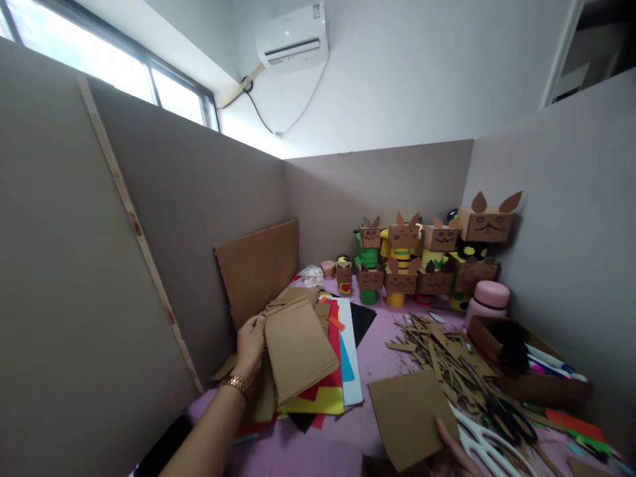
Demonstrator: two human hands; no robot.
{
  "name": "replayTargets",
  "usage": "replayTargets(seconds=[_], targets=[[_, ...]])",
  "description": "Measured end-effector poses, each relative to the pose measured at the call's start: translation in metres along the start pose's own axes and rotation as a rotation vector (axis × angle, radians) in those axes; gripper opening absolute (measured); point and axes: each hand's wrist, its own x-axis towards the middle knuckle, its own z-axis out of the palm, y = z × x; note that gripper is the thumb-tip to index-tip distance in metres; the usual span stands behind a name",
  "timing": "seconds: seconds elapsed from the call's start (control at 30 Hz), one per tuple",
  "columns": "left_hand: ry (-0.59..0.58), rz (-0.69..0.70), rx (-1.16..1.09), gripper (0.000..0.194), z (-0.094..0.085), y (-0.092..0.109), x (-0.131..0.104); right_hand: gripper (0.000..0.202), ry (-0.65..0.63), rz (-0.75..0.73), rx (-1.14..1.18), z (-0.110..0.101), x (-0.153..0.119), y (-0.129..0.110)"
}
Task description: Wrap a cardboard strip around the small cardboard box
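The left hand (251,341) had its grip closed, thumb and fingers pinching a large cardboard piece (301,348) by one edge over the coloured paper (325,400), perhaps to leave the broad face uncovered. Right of that paper and nearer the wearer, the right hand (456,457) had its grip closed on a smaller cardboard piece (407,414), thumb on top, seemingly to steady it. Farther right of the paper, scraps (440,351) and white scissors (489,438) lay loose on the table (318,457), while a box (544,391) held pens (549,360), presumably against rolling.
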Motion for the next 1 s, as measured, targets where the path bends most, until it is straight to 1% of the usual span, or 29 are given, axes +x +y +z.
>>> replayTargets(seconds=[0.1, 0.17, 0.23, 0.33, 0.43, 0.47, 0.5, 0.53, 0.6, 0.7, 0.77, 0.83, 0.87, 1.0], targets=[[0.035, -0.079, -0.015, 0.021, -0.007, -0.012, -0.005, 0.05, -0.038, -0.037, 0.053, 0.017, -0.011, 0.002], [0.066, -0.114, -0.03, 0.022, -0.011, -0.018, -0.006, 0.048, -0.015, -0.096, 0.053, 0.03, -0.018, 0.004], [0.078, -0.118, -0.038, 0.022, -0.014, -0.02, -0.008, 0.043, 0.004, -0.147, 0.025, 0.038, -0.021, 0.007], [0.081, -0.085, -0.019, 0.025, -0.017, -0.018, -0.015, 0.038, 0.018, -0.2, 0.011, 0.039, -0.021, 0.01], [0.083, 0.001, 0.03, 0.042, -0.014, -0.01, -0.034, 0.036, 0.024, -0.236, -0.01, 0.035, -0.019, 0.013], [0.06, 0.033, 0.041, 0.049, -0.01, -0.006, -0.044, 0.034, 0.026, -0.247, -0.019, 0.035, -0.019, 0.014], [0.018, 0.06, 0.041, 0.052, -0.004, -0.004, -0.056, 0.032, 0.027, -0.258, -0.027, 0.035, -0.019, 0.014], [-0.057, 0.07, 0.026, 0.052, 0.004, -0.002, -0.07, 0.031, 0.026, -0.265, -0.032, 0.035, -0.02, 0.015], [-0.273, 0.038, -0.038, 0.053, 0.025, 0.0, -0.102, 0.03, 0.019, -0.269, -0.037, 0.038, -0.022, 0.016], [-0.639, -0.089, -0.168, 0.062, 0.06, 0.0, -0.153, 0.038, -0.018, -0.231, -0.043, 0.044, -0.026, 0.018], [-0.808, -0.189, -0.242, 0.056, 0.077, -0.001, -0.18, 0.044, -0.058, -0.204, -0.035, 0.046, -0.029, 0.018], [-0.884, -0.261, -0.313, 0.051, 0.086, -0.001, -0.195, 0.047, -0.077, -0.199, -0.016, 0.046, -0.031, 0.018], [-0.9, -0.29, -0.342, 0.049, 0.088, -0.001, -0.198, 0.048, -0.074, -0.207, -0.007, 0.045, -0.031, 0.018], [-0.898, -0.365, -0.41, 0.048, 0.086, 0.002, -0.197, 0.058, -0.054, -0.242, 0.006, 0.042, -0.029, 0.018]])
